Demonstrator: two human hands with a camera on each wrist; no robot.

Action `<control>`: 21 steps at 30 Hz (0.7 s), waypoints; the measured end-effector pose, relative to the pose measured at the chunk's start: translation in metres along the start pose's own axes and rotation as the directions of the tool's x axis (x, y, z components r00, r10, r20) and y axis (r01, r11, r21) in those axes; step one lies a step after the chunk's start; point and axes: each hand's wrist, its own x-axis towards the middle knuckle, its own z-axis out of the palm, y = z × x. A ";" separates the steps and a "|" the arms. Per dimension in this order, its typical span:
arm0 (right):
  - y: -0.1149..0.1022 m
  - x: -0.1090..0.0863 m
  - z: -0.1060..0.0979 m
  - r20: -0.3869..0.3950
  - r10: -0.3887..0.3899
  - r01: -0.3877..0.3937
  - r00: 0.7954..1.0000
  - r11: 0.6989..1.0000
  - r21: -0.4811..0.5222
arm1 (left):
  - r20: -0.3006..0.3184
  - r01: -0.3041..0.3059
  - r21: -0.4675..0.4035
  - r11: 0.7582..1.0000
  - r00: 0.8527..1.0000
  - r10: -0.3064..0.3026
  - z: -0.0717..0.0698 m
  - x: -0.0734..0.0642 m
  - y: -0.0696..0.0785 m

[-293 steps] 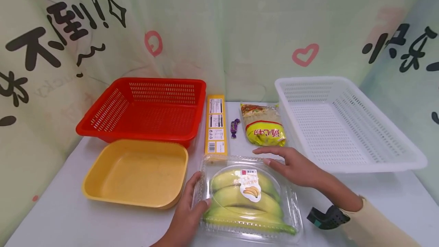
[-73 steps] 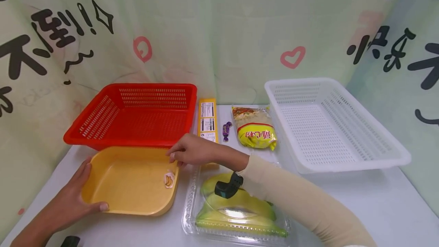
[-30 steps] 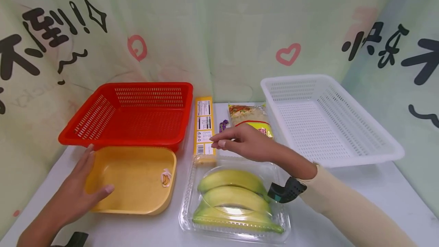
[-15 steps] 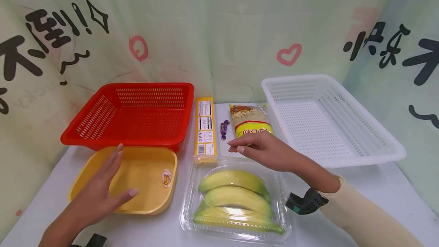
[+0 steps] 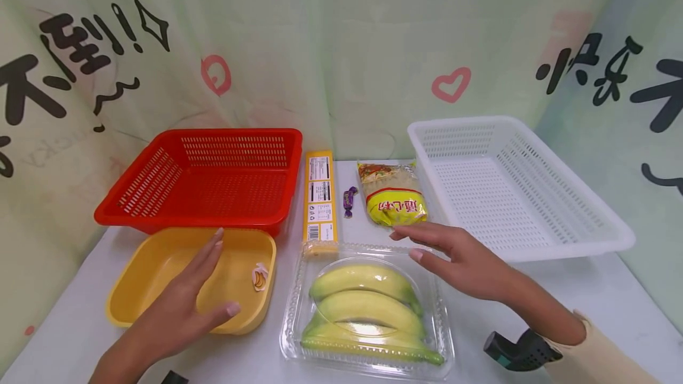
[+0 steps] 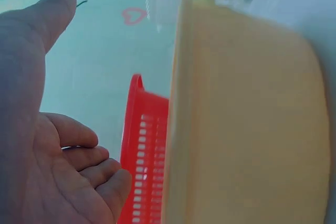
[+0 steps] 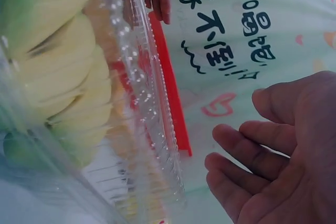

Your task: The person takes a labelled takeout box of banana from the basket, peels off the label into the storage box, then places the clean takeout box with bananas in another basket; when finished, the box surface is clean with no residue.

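A clear plastic clamshell box [image 5: 292,330] lies at the front middle of the table, lid closed over several green-yellow bananas [image 5: 368,307]. Left of it stands a yellow plastic basin [image 5: 125,298], with a crumpled banana sticker [image 5: 259,277] inside against its right wall. My left hand [image 5: 178,301] is over the basin, fingers extended and thumb apart, holding nothing. Near the box's back right corner, my right hand [image 5: 459,259] hovers with loosely bent fingers and nothing in them. The right wrist view shows that hand [image 7: 278,161] beside the box's ridged edge.
A red perforated basket [image 5: 235,194] stands behind the basin, and a white one [image 5: 512,212] at the back right. Between them lie a yellow carton [image 5: 320,194], a purple-wrapped candy [image 5: 349,201] and a bag of pasta [image 5: 395,197]. A printed curtain [image 5: 368,52] hangs behind.
The sticker has gone from the box lid to the basin wall. My right hand has since moved right from the basin past the box; my left has let go of the basin and moved right.
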 end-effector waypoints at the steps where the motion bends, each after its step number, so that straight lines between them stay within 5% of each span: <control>1: 0.001 -0.004 0.000 -0.006 0.002 -0.002 1.000 1.000 -0.019 | 0.005 0.000 -0.006 1.000 1.000 0.000 0.002 0.000 0.002; 7: 0.005 -0.024 0.000 -0.032 0.001 -0.004 0.999 0.996 -0.085 | 0.029 -0.012 -0.025 1.000 0.999 0.013 0.012 0.001 0.013; 11: 0.007 -0.035 0.001 -0.019 0.004 -0.006 1.000 0.996 -0.092 | 0.022 -0.081 -0.033 0.996 0.996 0.082 0.019 0.000 0.019; 17: 0.014 -0.047 0.004 0.030 0.064 -0.063 0.997 0.997 -0.040 | 0.058 -0.113 -0.107 0.988 0.991 0.120 0.030 -0.001 0.033; 21: 0.022 -0.053 0.007 0.041 0.036 -0.037 0.999 0.999 0.030 | 0.113 -0.082 -0.169 0.982 0.988 0.102 0.037 -0.003 0.047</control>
